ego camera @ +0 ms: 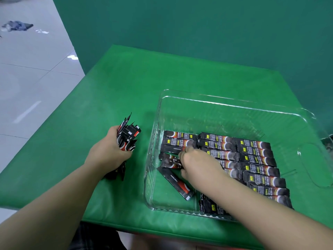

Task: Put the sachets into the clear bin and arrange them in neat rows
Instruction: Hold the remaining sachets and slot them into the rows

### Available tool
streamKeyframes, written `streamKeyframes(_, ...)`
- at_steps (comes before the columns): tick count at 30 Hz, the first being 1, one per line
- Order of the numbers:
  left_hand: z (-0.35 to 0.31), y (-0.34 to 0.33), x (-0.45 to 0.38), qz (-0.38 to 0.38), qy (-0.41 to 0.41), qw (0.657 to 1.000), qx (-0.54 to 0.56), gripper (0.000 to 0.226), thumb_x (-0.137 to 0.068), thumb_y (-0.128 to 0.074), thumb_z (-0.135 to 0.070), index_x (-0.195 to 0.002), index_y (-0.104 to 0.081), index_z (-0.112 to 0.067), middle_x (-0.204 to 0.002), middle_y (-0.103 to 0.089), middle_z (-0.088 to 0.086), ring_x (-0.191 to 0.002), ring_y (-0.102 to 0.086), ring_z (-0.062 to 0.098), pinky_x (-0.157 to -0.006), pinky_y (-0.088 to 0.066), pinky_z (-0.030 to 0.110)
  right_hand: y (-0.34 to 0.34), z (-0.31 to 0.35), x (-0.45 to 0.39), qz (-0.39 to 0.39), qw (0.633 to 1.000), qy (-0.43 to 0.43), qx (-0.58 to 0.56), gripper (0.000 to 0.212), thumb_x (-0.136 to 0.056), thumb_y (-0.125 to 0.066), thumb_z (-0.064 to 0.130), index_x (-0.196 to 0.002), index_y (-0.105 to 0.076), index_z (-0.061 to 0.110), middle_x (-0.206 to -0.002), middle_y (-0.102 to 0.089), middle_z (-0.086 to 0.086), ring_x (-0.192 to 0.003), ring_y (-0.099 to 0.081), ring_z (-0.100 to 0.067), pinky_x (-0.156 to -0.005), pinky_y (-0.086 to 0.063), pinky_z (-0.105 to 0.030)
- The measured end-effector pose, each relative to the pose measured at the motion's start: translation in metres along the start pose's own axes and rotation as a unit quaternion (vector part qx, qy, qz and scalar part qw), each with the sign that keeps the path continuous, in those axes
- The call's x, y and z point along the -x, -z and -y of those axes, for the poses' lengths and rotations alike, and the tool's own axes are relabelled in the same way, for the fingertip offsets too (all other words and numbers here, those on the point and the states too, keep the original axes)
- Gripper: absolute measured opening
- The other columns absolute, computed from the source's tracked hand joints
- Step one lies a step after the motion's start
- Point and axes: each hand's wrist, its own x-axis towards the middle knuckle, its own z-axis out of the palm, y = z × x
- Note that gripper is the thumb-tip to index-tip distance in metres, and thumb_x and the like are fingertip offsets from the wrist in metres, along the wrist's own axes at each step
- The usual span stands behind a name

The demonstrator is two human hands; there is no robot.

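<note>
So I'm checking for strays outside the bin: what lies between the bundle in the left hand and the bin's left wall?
In the head view, only bare green mat separates the bundle of sachets in the left hand from the clear bin.

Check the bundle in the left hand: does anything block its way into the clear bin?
Nothing visible does. The bundle of sachets in the left hand sits just outside the clear bin's open top; only its low left wall lies between.
</note>
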Motion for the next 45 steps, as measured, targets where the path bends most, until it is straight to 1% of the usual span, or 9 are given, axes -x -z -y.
streamKeyframes(4,-0.001,0.000,0.001,-0.005,0.001,1.000,-0.003,0.075,-0.074,-0.072,-0.038,-0.133,-0.025,-0.036,-0.096,-0.063,-0.011,-0.076,-0.063,0.019,-0.070,-0.054,0.035,-0.001,0.000,-0.004,-0.009,1.000,0.000,0.014,0.023,-0.086,-0.056,0.007,-0.108,-0.054,0.007,-0.109,-0.051,-0.011,-0.086,-0.053,-0.028,-0.061,-0.041,-0.034)
streamKeyframes(8,-0.003,0.001,0.002,-0.007,0.000,1.000,-0.005,0.077,-0.075,-0.073,-0.038,-0.135,-0.025,-0.035,-0.097,-0.061,-0.011,-0.078,-0.063,0.018,-0.072,-0.053,0.035,-0.004,0.002,-0.008,-0.012,1.000,0.018,0.013,0.033,-0.086,-0.055,0.006,-0.118,-0.050,0.011,-0.113,-0.049,-0.010,-0.090,-0.058,-0.028,-0.065,-0.053,-0.036)
streamKeyframes(16,-0.002,0.001,0.002,-0.008,-0.001,1.000,-0.002,0.077,-0.075,-0.074,-0.039,-0.135,-0.025,-0.036,-0.098,-0.062,-0.010,-0.078,-0.062,0.018,-0.072,-0.053,0.035,-0.005,-0.001,-0.012,0.000,0.999,0.018,0.029,0.047,-0.074,-0.065,-0.003,-0.116,-0.054,0.012,-0.117,-0.052,-0.009,-0.083,-0.058,-0.024,-0.066,-0.057,-0.037)
streamKeyframes(20,-0.002,0.000,0.002,-0.009,-0.002,1.000,-0.002,0.077,-0.074,-0.074,-0.040,-0.133,-0.026,-0.037,-0.098,-0.062,-0.011,-0.078,-0.063,0.018,-0.073,-0.053,0.036,-0.001,0.002,-0.012,0.010,0.999,0.013,0.049,0.039,-0.075,-0.070,0.004,-0.111,-0.054,0.009,-0.103,-0.053,-0.006,-0.074,-0.045,-0.022,-0.059,-0.047,-0.031)
streamKeyframes(23,-0.001,-0.001,0.001,-0.009,0.001,1.000,-0.002,0.078,-0.073,-0.075,-0.040,-0.133,-0.024,-0.037,-0.096,-0.061,-0.012,-0.077,-0.063,0.018,-0.073,-0.054,0.036,0.002,0.004,-0.011,0.017,0.997,0.009,0.078,0.037,-0.081,-0.070,0.013,-0.114,-0.054,0.006,-0.090,-0.040,-0.005,-0.073,-0.043,-0.020,-0.060,-0.046,-0.030)
streamKeyframes(30,0.001,-0.001,0.000,-0.009,-0.004,1.000,-0.002,0.077,-0.072,-0.075,-0.042,-0.131,-0.025,-0.038,-0.098,-0.062,-0.013,-0.078,-0.064,0.020,-0.073,-0.054,0.036,0.004,0.004,-0.010,0.020,0.997,-0.003,0.068,0.034,-0.081,-0.065,0.003,-0.113,-0.053,0.003,-0.089,-0.035,-0.006,-0.066,-0.041,-0.020,-0.051,-0.042,-0.031)
streamKeyframes(36,0.000,0.000,0.002,-0.010,-0.007,1.000,-0.005,0.076,-0.073,-0.075,-0.040,-0.132,-0.027,-0.037,-0.099,-0.061,-0.012,-0.080,-0.063,0.021,-0.073,-0.053,0.036,0.002,0.004,-0.010,0.004,0.999,-0.008,0.048,0.037,-0.079,-0.068,0.004,-0.112,-0.053,0.005,-0.099,-0.045,-0.008,-0.072,-0.043,-0.023,-0.058,-0.041,-0.029)
streamKeyframes(41,-0.002,0.001,0.003,-0.012,-0.005,1.000,-0.007,0.075,-0.073,-0.074,-0.039,-0.132,-0.028,-0.036,-0.098,-0.060,-0.012,-0.081,-0.062,0.022,-0.072,-0.051,0.034,0.001,0.004,-0.008,-0.018,0.999,-0.003,0.039,0.034,-0.079,-0.065,-0.001,-0.109,-0.051,0.005,-0.106,-0.050,-0.010,-0.090,-0.058,-0.028,-0.059,-0.041,-0.032)
streamKeyframes(45,-0.002,0.001,0.003,-0.011,-0.005,1.000,-0.007,0.075,-0.073,-0.074,-0.041,-0.132,-0.027,-0.037,-0.098,-0.060,-0.012,-0.079,-0.062,0.020,-0.072,-0.052,0.035,-0.001,0.003,-0.006,-0.037,0.999,0.001,0.040,0.032,-0.078,-0.066,0.000,-0.105,-0.051,0.006,-0.105,-0.051,-0.009,-0.089,-0.058,-0.028,-0.058,-0.040,-0.033)
